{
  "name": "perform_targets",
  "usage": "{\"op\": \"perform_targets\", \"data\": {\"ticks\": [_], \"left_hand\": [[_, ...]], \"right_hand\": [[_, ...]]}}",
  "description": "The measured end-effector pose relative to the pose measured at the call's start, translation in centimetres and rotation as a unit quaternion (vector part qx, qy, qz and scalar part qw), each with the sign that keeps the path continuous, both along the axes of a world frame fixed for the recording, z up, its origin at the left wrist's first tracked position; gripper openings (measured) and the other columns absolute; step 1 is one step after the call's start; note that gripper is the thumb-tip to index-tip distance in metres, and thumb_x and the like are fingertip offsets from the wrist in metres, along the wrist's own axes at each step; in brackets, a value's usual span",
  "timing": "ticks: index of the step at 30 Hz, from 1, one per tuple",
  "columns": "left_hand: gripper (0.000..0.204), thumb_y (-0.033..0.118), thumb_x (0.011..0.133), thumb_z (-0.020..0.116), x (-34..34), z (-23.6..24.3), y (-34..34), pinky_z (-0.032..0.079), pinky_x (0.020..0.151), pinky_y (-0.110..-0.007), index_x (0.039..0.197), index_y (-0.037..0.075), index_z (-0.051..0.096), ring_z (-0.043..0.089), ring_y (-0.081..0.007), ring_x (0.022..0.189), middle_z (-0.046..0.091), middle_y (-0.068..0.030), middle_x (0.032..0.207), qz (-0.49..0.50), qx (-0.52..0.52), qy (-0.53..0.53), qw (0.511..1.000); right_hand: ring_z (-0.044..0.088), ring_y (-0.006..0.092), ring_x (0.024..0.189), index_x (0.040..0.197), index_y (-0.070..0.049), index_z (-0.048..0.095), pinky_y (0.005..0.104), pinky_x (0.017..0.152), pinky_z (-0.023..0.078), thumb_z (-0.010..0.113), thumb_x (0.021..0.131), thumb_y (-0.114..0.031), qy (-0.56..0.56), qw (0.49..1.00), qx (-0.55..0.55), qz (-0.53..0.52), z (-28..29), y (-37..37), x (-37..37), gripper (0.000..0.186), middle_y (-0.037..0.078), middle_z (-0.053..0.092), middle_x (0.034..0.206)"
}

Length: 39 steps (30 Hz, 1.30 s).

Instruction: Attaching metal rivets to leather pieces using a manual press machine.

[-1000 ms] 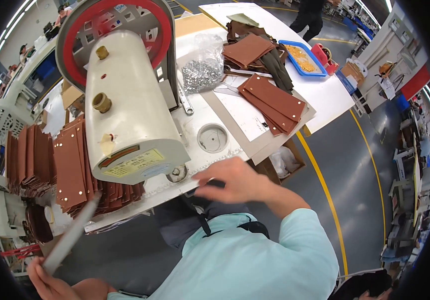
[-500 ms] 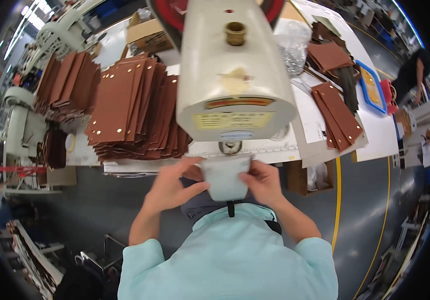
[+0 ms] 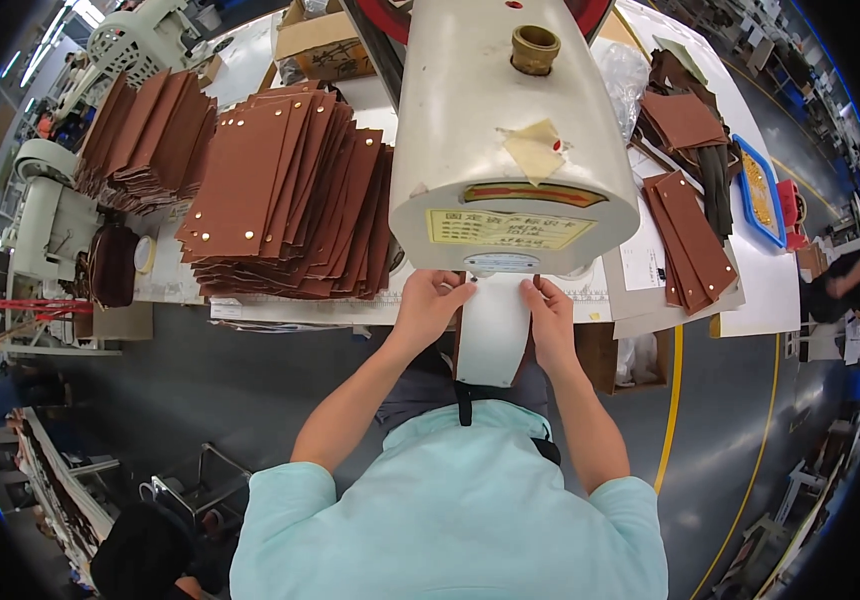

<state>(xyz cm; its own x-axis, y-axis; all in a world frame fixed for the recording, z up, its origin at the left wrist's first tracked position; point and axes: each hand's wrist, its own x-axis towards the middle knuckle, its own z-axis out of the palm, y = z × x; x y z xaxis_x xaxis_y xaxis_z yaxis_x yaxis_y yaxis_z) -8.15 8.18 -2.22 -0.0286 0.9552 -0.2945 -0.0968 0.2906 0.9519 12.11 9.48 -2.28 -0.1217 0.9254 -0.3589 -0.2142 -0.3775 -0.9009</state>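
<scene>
Workshop: a grey floor (image 3: 240,390) with yellow lines surrounds a white table (image 3: 772,305) crowded with work. Nearest the body, a pale strip (image 3: 493,340) with brown showing along its sides lies centred between the hands, its near end reaching past the table edge toward the waist. Long axis runs away from the body, directly toward the machine (image 3: 510,110). Left hand (image 3: 434,302) pinches the left edge close to the far end, thumb on top; right hand (image 3: 552,316) grips the opposite edge at about the same level, some fingers hidden. Neither hand is clearly nearer the machine. The strip's far end sits just under the machine's rounded front; whether it touches anything there, cannot tell. Left of the machine: a big fanned stack of brown pieces (image 3: 240,180) with round metal studs, a smaller brown stack (image 3: 135,150) beyond its left side. Right: a few loose brown pieces (image 3: 685,240) overlapping at a slant, then a blue tray (image 3: 778,238) of gold-coloured bits. Farther back, a clear plastic bag (image 3: 618,78) and an open cardboard box (image 3: 325,50).
</scene>
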Motion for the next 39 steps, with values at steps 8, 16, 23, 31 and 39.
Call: {"op": "perform_targets", "data": {"ticks": [8,16,23,31,39], "left_hand": [[0.016,-0.001,0.082,0.070,0.8,1.2,1.1,0.056,0.063,-0.027,0.097,-0.006,0.066,0.067,-0.0140,0.074,0.069,-0.0096,0.091,0.022,0.081,0.081,0.993],[0.024,-0.007,0.079,0.070,0.2,1.5,1.3,0.057,0.062,-0.026,0.103,-0.006,0.064,0.067,-0.0143,0.075,0.069,-0.0096,0.093,0.001,0.078,0.092,0.993],[0.027,-0.007,0.079,0.069,0.1,1.4,1.2,0.056,0.061,-0.025,0.105,-0.006,0.062,0.066,-0.0129,0.074,0.068,-0.0101,0.093,-0.005,0.059,0.101,0.993],[0.024,-0.008,0.076,0.068,0.2,1.8,1.2,0.054,0.058,-0.024,0.100,-0.005,0.064,0.064,-0.0114,0.072,0.067,-0.0084,0.088,0.004,0.063,0.107,0.992],[0.027,0.000,0.076,0.070,-0.5,1.5,0.9,0.051,0.060,-0.028,0.102,-0.005,0.066,0.064,-0.0125,0.068,0.068,-0.0085,0.083,0.003,0.050,0.071,0.996]], "right_hand": [[0.059,0.0069,0.080,0.103,0.004,0.066,0.0220,0.072,0.047,0.058,0.097,-0.014,-0.004,0.999,-0.034,-0.004,0.1,1.1,0.3,0.020,0.003,0.068,0.093],[0.059,0.0068,0.078,0.099,0.003,0.067,0.0223,0.072,0.047,0.059,0.097,-0.014,0.017,0.999,-0.039,-0.008,-0.2,0.8,0.4,0.018,0.002,0.067,0.090],[0.056,0.0053,0.072,0.094,0.001,0.067,0.0211,0.065,0.045,0.060,0.097,-0.015,0.005,0.999,-0.040,-0.013,-0.1,0.6,0.4,0.018,0.000,0.066,0.084],[0.053,0.0030,0.063,0.092,-0.002,0.068,0.0200,0.053,0.041,0.061,0.096,-0.017,-0.012,0.999,-0.034,-0.007,0.3,0.7,0.3,0.017,-0.002,0.064,0.078],[0.060,0.0068,0.067,0.097,-0.001,0.068,0.0217,0.057,0.046,0.060,0.095,-0.012,-0.014,0.999,-0.025,-0.020,-0.9,1.4,0.8,0.014,0.001,0.067,0.083]]}}
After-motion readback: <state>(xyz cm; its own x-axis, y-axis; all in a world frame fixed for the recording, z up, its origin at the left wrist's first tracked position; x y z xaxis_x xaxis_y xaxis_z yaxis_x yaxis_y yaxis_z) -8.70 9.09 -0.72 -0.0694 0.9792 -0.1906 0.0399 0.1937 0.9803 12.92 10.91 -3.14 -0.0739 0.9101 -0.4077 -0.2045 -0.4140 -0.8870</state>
